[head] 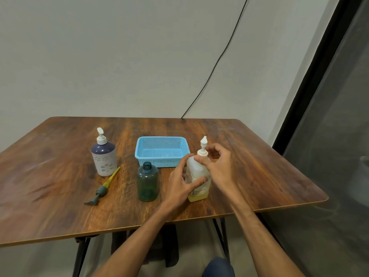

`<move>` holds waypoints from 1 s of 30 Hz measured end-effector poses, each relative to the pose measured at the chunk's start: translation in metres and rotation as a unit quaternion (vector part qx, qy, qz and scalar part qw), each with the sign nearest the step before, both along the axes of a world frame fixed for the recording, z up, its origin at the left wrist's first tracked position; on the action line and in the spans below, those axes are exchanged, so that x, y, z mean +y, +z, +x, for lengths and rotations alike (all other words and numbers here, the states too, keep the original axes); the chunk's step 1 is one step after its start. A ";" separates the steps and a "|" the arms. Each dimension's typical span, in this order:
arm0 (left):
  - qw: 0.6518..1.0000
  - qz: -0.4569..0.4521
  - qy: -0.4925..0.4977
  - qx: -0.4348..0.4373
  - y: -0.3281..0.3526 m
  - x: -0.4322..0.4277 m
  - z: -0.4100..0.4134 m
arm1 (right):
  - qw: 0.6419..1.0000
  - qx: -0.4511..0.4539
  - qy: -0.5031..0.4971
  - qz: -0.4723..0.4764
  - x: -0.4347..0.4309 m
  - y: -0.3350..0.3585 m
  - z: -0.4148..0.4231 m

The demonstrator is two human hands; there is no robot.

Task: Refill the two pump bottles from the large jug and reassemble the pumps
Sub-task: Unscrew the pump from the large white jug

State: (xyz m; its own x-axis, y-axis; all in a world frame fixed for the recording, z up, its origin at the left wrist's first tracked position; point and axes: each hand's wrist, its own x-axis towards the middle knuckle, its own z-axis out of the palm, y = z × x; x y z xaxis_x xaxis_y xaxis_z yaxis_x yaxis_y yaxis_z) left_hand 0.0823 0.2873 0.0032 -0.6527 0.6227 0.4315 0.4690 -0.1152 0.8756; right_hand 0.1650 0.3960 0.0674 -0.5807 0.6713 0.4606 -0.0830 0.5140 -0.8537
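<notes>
Two hands are gripping the one jug (196,170) at the near right.
One purple bottle (103,158) is standing with its pump on, one loose pump (101,189) is lying beside it, one green bottle (148,181) is standing open, and one blue basket (157,161) is sitting behind. The left hand (179,182) is wrapping the jug's middle; the right hand (219,166) is pinching its white cap (202,153). The jug is looking nearly empty, so probably light and slippery; its middle seems the best place to hold.

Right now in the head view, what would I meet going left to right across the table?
Purple-and-white pump bottle → open green bottle → left hand → large jug → right hand. Loose pump and blue basket overlap these, so left out.
</notes>
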 end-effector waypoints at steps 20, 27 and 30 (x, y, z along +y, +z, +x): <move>1.000 0.014 -0.002 0.001 0.004 -0.001 0.002 | 0.991 -0.015 0.116 -0.060 0.010 0.015 0.007; 1.000 0.011 0.004 -0.002 0.002 -0.001 0.001 | 0.999 -0.015 0.037 -0.005 0.002 0.009 0.005; 1.000 0.009 0.003 0.001 0.003 -0.001 0.002 | 1.000 -0.004 0.011 0.008 0.001 0.004 -0.004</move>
